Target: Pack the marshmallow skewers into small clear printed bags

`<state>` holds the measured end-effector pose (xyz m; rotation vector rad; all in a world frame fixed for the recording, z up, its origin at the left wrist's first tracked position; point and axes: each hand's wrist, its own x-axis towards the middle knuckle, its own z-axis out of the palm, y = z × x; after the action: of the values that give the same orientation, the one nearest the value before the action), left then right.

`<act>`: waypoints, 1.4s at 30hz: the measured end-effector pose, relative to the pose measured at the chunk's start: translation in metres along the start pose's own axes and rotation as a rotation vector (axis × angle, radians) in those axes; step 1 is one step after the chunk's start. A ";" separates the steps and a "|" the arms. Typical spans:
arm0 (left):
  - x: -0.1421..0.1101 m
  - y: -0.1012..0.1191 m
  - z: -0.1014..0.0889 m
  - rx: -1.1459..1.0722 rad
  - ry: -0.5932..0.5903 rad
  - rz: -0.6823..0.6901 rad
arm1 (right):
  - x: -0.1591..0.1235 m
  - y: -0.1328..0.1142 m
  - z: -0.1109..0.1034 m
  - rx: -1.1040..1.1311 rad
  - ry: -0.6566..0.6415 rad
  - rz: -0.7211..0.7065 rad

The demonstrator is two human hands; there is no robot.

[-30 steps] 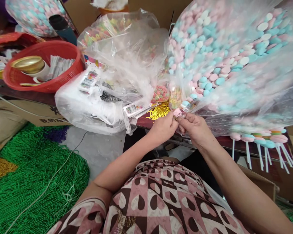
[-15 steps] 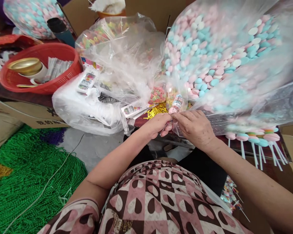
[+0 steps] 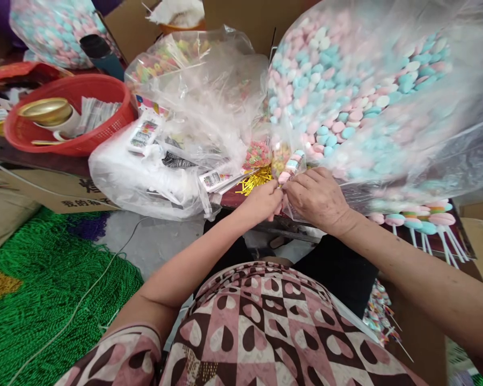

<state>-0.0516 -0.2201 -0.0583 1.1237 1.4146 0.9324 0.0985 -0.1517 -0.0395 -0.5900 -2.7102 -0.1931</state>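
Both hands meet at the table's front edge, closed at the lower end of a marshmallow lollipop (image 3: 293,165) in a clear wrapper. Its pink, white and blue marshmallows tilt up and to the right above the fingers. My left hand (image 3: 268,199) pinches at the gathered base, its fingertips partly hidden. My right hand (image 3: 316,195) curls against the same spot from the right, covering what lies under its fingers. Just left of the candy lie gold twist ties (image 3: 256,180) and a stack of printed wrappers (image 3: 215,181).
A big clear bag of pastel marshmallows (image 3: 330,80) stands at right, a bag of gummy candies (image 3: 193,64) behind. Marshmallow lollipops (image 3: 421,220) overhang the table's right edge. At left are a red basket (image 3: 104,131) and, below, green cord bundles (image 3: 72,279).
The wrapped lollipop has turned, so its printed label faces away and the coloured marshmallows show. My left fingers have drawn in closer to my right hand. The view has shifted slightly.
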 end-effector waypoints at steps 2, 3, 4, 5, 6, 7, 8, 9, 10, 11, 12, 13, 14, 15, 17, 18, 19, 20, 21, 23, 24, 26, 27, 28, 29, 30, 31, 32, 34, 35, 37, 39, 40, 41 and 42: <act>-0.003 0.001 0.005 0.067 0.079 0.076 | 0.001 -0.001 0.001 0.137 0.045 0.147; -0.005 0.001 0.007 0.063 0.113 0.121 | 0.001 -0.003 0.001 0.247 0.078 0.254; -0.005 0.000 0.009 0.043 0.136 0.168 | 0.001 -0.004 0.001 0.389 0.116 0.377; -0.004 0.000 0.011 0.011 0.149 0.218 | 0.001 -0.006 0.000 0.555 0.153 0.504; -0.003 -0.001 0.011 -0.027 0.152 0.268 | 0.001 -0.009 -0.001 0.732 0.184 0.627; -0.002 -0.001 0.011 -0.069 0.140 0.316 | 0.001 -0.011 -0.003 0.910 0.208 0.733; 0.000 0.000 0.009 -0.119 0.112 0.358 | 0.001 -0.013 -0.005 1.074 0.221 0.814; 0.001 0.001 0.006 -0.179 0.077 0.390 | 0.001 -0.015 -0.006 1.210 0.226 0.874; 0.000 0.005 0.001 -0.246 0.037 0.410 | 0.001 -0.017 -0.008 1.314 0.219 0.919; -0.002 0.010 -0.004 -0.309 -0.006 0.422 | 0.001 -0.018 -0.010 1.392 0.196 0.955; -0.005 0.017 -0.010 -0.365 -0.049 0.434 | 0.002 -0.018 -0.011 1.446 0.169 0.980; -0.011 0.025 -0.015 -0.395 -0.084 0.443 | 0.002 -0.017 -0.013 1.468 0.154 0.993; -0.018 0.033 -0.020 -0.394 -0.110 0.467 | 0.003 -0.016 -0.015 1.463 0.156 0.993; -0.026 0.041 -0.023 -0.367 -0.125 0.508 | 0.004 -0.013 -0.018 1.434 0.183 0.980; -0.039 0.051 -0.025 -0.251 -0.130 0.566 | 0.007 -0.008 -0.025 1.310 0.296 0.932; -0.043 0.053 -0.023 -0.192 -0.135 0.562 | 0.008 -0.007 -0.030 1.219 0.361 0.907; -0.044 0.053 -0.020 -0.142 -0.142 0.514 | 0.010 -0.008 -0.035 1.118 0.413 0.882; -0.042 0.051 -0.017 -0.124 -0.143 0.433 | 0.011 -0.010 -0.040 1.013 0.452 0.849; -0.038 0.048 -0.014 -0.150 -0.147 0.330 | 0.012 -0.014 -0.044 0.909 0.480 0.802; -0.026 0.042 -0.012 -0.330 -0.177 0.136 | 0.010 -0.024 -0.050 0.751 0.479 0.667; -0.020 0.040 -0.013 -0.443 -0.179 0.093 | 0.007 -0.029 -0.050 0.708 0.458 0.599; -0.013 0.040 -0.017 -0.582 -0.165 0.097 | 0.002 -0.035 -0.046 0.680 0.404 0.530; -0.012 0.041 -0.020 -0.589 -0.160 0.118 | -0.001 -0.036 -0.043 0.689 0.374 0.533; -0.013 0.041 -0.022 -0.555 -0.161 0.142 | -0.003 -0.035 -0.040 0.705 0.357 0.558; -0.015 0.041 -0.023 -0.490 -0.169 0.158 | -0.005 -0.034 -0.037 0.720 0.354 0.594; -0.017 0.041 -0.023 -0.406 -0.172 0.165 | -0.006 -0.032 -0.035 0.731 0.361 0.626; -0.019 0.038 -0.021 -0.317 -0.164 0.163 | -0.006 -0.030 -0.034 0.733 0.378 0.647; -0.021 0.035 -0.019 -0.245 -0.148 0.150 | -0.007 -0.029 -0.034 0.724 0.400 0.658; -0.023 0.026 -0.012 -0.217 -0.110 0.097 | -0.008 -0.029 -0.037 0.685 0.436 0.646; -0.022 0.022 -0.008 -0.259 -0.101 0.069 | -0.010 -0.030 -0.039 0.673 0.437 0.627; -0.021 0.015 -0.002 -0.386 -0.113 0.049 | -0.016 -0.033 -0.042 0.693 0.422 0.596; -0.021 0.013 0.003 -0.454 -0.149 0.071 | -0.026 -0.035 -0.043 0.803 0.373 0.592; -0.021 0.013 0.005 -0.451 -0.175 0.088 | -0.031 -0.035 -0.042 0.887 0.346 0.606; -0.022 0.014 0.007 -0.434 -0.199 0.110 | -0.037 -0.035 -0.040 0.985 0.328 0.628; -0.023 0.015 0.008 -0.407 -0.224 0.137 | -0.043 -0.035 -0.038 1.091 0.321 0.664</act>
<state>-0.0409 -0.2384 -0.0392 0.9874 0.9232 1.0959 0.1323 -0.2069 -0.0220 -0.9046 -1.7658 1.1482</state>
